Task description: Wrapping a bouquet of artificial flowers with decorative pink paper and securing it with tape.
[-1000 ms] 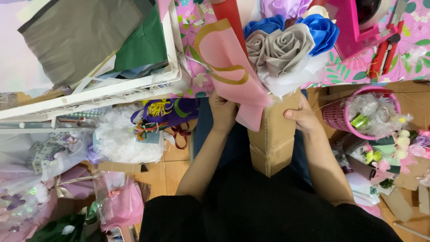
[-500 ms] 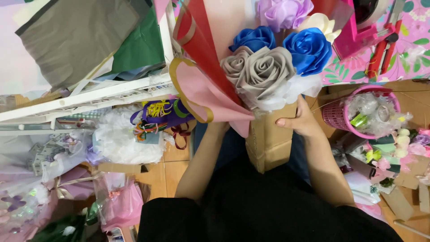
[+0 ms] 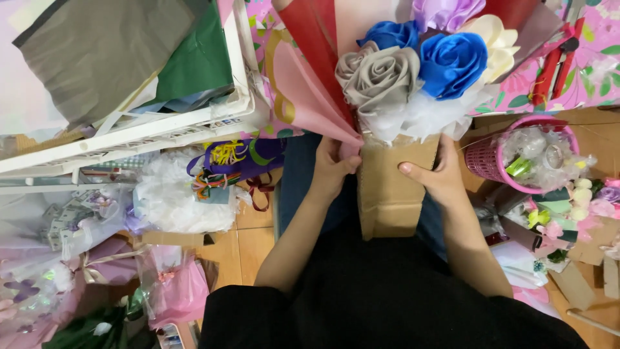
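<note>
A bouquet of paper roses fills the upper middle: a grey rose (image 3: 381, 74), blue roses (image 3: 452, 61), a lilac and a cream one, over white tulle. Its base sits in a brown cardboard sleeve (image 3: 387, 187) held over my lap. My left hand (image 3: 332, 167) pinches the lower edge of the pink and red wrapping paper (image 3: 310, 90) against the sleeve's left side. My right hand (image 3: 436, 174) grips the sleeve's right side, thumb across its front.
A white crate (image 3: 161, 123) with grey and green paper sheets sits at upper left. A pink basket (image 3: 510, 161) of clear wrap stands at right. Ribbons (image 3: 223, 171), tulle and wrapped bundles lie on the wooden floor at left. Red tools rest on a floral cloth (image 3: 581, 64).
The bouquet has risen toward the camera and tilted back, so the flowers look larger. The pink and red paper has swung up along the left side. Both hands stay on the cardboard sleeve.
</note>
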